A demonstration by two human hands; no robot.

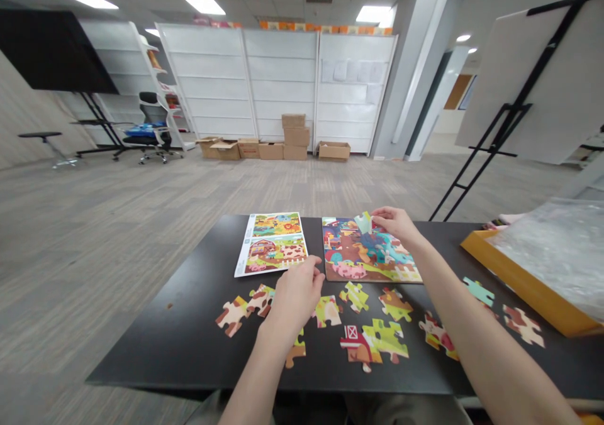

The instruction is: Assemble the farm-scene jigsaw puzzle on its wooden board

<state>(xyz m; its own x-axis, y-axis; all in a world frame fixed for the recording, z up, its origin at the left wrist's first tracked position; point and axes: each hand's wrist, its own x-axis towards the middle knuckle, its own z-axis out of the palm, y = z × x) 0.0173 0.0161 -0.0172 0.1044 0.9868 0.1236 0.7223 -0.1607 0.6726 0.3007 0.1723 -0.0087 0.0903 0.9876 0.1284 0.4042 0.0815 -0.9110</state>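
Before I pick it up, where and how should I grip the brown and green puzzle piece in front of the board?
I'd probably pinch the brown and green piece by its left and right edges, from above and the near side: it lies flat, and the puzzle board sits just beyond it, leaving less room.

Cardboard boxes point(296, 137) are lined up and partly stacked before white panels point(282, 79). At left, a black screen point(51, 51) is mounted on a stand point(97, 122); a blue item point(145, 129) is borne by a wheeled chair point(150, 99) beside it.
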